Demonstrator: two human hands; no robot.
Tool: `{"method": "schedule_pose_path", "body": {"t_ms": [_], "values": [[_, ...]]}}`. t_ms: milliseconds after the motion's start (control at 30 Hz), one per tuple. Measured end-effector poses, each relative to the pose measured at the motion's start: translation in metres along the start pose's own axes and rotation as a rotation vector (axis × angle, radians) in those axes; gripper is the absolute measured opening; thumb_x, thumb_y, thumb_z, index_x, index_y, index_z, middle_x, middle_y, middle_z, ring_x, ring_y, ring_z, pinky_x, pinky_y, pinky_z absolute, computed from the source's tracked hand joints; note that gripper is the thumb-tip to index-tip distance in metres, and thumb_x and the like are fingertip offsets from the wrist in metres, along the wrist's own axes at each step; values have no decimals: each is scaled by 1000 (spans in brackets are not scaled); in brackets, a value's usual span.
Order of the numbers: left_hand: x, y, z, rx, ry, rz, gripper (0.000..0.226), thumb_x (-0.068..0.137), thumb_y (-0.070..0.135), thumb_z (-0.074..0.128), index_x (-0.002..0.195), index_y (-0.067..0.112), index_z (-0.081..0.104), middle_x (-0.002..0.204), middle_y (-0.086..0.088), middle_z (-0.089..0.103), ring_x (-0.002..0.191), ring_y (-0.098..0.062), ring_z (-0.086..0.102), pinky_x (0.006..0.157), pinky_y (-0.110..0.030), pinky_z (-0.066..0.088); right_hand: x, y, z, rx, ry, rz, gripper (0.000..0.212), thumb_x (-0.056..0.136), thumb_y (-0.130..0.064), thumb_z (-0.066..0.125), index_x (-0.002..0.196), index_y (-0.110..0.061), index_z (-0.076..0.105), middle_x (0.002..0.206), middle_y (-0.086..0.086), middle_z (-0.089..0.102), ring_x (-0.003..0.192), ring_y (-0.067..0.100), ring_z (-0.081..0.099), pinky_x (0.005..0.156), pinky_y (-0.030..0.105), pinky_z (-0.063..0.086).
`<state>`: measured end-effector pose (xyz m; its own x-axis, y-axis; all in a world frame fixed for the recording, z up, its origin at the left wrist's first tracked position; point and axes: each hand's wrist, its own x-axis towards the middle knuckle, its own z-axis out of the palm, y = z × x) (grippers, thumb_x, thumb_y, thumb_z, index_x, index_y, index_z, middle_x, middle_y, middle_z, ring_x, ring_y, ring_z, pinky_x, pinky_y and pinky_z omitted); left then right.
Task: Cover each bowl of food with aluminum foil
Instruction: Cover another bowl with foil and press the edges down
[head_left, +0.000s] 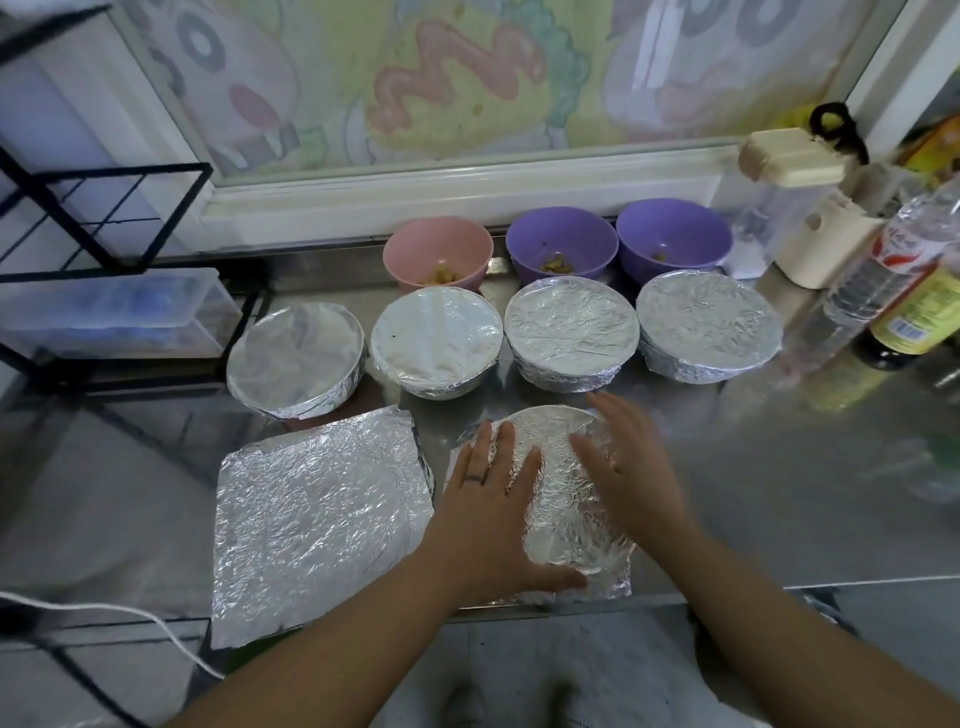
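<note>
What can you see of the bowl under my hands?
The nearest bowl is wrapped in crinkled silver foil, flat over its round top, with loose corners sticking out at its near base. It stands near the steel counter's front edge. The left hand lies flat on its left side; the blurred right hand is over its right.

1 pink bowl (438, 257), 2 purple bowls (562, 247)

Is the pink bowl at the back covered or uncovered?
Uncovered: the pink bowl has a bare rim, and food shows inside.
</note>
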<state>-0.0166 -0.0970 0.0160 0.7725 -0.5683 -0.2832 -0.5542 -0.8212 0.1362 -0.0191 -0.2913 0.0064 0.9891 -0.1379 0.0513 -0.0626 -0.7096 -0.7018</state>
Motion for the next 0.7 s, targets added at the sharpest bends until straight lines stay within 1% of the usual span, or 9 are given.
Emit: {"method": "schedule_pose_path", "body": {"t_ms": [67, 133, 200, 267, 367, 500, 600, 667, 700], "values": [[2, -3, 0, -20, 2, 13, 136, 53, 103, 14, 158, 21, -12, 158, -12, -35, 139, -28, -45, 121, -53, -9, 13, -11, -3, -248, -314, -137, 103, 81, -75, 59, 162, -28, 17, 167, -6, 15, 153, 13, 7, 125, 46, 13], [2, -7, 0, -79, 15, 24, 137, 55, 104, 25, 158, 22, -15, 158, -7, -37, 139, -24, -45, 122, -53, -5, 18, -19, -5, -485, -500, -221, 137, 56, -98, 49, 159, -37, -17, 169, -1, -17, 155, 22, -18, 125, 56, -1], [1, -11, 0, -188, 25, 37, 141, 54, 97, 46, 156, 25, -21, 157, 1, -41, 139, -18, -45, 124, -49, -4, 17, -19, -9, -588, -604, -230, 146, 40, -105, 41, 147, -44, -38, 164, 6, -34, 150, 30, -34, 121, 66, -7], [0, -11, -3, -281, 16, 59, 146, 53, 87, 63, 154, 28, -24, 154, 6, -44, 137, -13, -47, 122, -44, -6, 17, -22, -12, -606, -688, -211, 146, 31, -106, 36, 134, -49, -49, 159, 8, -42, 144, 33, -42, 118, 71, -9], [-1, -11, -7, -333, -17, 63, 151, 52, 76, 77, 155, 28, -22, 154, 7, -45, 136, -12, -49, 118, -39, -7, 20, -29, -16, -659, -805, -194, 147, 28, -102, 44, 123, -49, -56, 155, 11, -47, 140, 35, -47, 115, 73, -10], [0, -20, -6, -363, -55, 15, 151, 51, 76, 79, 155, 30, -22, 152, 10, -46, 139, -16, -45, 118, -43, -5, 20, -33, -19, -730, -871, -227, 161, 37, -95, 66, 133, -45, -52, 147, 14, -54, 133, 37, -53, 109, 74, -22], [2, -25, -3, -452, -64, -27, 139, 62, 82, 65, 156, 26, -20, 155, 13, -42, 146, -15, -34, 122, -49, -3, 16, -30, -19, -781, -890, -240, 164, 41, -94, 71, 138, -41, -49, 140, 14, -61, 130, 39, -56, 108, 76, -21], [5, -24, -2, -621, -23, -72, 121, 71, 86, 47, 157, 27, -14, 162, 13, -27, 151, -12, -17, 124, -49, 6, 14, -28, -18, -767, -890, -217, 163, 42, -93, 72, 139, -41, -48, 139, 14, -62, 131, 39, -55, 111, 76, -17], [7, -23, -1, -750, 21, -115, 109, 79, 82, 42, 159, 28, -9, 164, 14, -16, 152, -8, -8, 124, -42, 9, 13, -28, -18, -753, -884, -206, 162, 43, -93, 72, 140, -42, -48, 140, 14, -62, 132, 40, -54, 112, 76, -15]]}}
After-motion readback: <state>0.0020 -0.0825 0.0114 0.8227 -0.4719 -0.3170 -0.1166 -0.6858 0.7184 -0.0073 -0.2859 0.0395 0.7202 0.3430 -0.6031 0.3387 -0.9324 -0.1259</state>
